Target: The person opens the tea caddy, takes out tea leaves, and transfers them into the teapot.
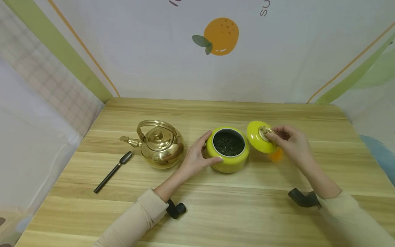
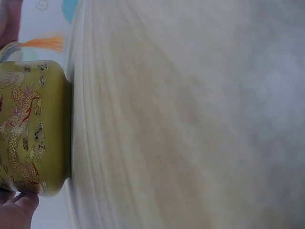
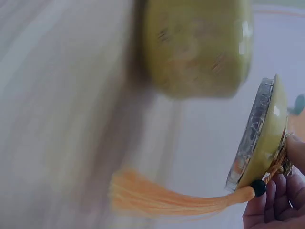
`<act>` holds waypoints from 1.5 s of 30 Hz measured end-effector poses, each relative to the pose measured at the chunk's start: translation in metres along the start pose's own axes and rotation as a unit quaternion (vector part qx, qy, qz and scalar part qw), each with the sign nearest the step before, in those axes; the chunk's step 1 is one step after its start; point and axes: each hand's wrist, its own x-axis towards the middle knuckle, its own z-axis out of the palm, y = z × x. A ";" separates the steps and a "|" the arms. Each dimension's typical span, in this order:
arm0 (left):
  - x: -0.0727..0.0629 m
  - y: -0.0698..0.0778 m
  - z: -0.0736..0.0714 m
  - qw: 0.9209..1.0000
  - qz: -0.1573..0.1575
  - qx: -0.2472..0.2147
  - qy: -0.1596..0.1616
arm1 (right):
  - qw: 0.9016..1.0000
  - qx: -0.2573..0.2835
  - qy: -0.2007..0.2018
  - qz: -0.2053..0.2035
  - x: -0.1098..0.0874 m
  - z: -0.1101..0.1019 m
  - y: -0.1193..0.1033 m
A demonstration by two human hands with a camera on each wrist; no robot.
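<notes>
A yellow tea jar [image 1: 227, 165] stands upright on the table, its mouth uncovered and dark loose tea [image 1: 229, 143] inside. Its side carries a dragon pattern, plain in the left wrist view. My left hand [image 1: 197, 154] rests against the jar's left side, thumb and fingers spread round it. To the right of the jar, my right hand [image 1: 293, 144] pinches the gold knob of the yellow lid [image 1: 257, 136], which is tilted and raised off the jar. An orange tassel [image 3: 176, 196] with a black bead hangs from the lid's knob.
A shiny gold teapot [image 1: 162, 156] with an arched handle stands left of my left hand. Further left lies a dark tea scoop [image 1: 112, 172] on the wooden table [image 1: 222, 212]. A printed cloth [image 1: 148, 61] hangs behind the table.
</notes>
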 end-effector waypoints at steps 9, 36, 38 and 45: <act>0.000 0.000 -0.001 1.000 0.002 -0.002 -0.004 | 0.995 0.055 -0.028 -0.077 0.012 0.026 -0.035; -0.001 -0.001 -0.001 1.000 -0.001 0.002 -0.007 | 0.988 0.005 -0.082 -0.133 0.021 0.057 -0.055; -0.001 -0.002 -0.001 1.000 -0.001 0.003 -0.006 | 0.988 0.001 -0.087 -0.130 0.021 0.057 -0.055; -0.002 -0.001 -0.001 1.000 -0.004 0.009 -0.008 | 0.986 -0.006 -0.096 -0.137 0.022 0.058 -0.056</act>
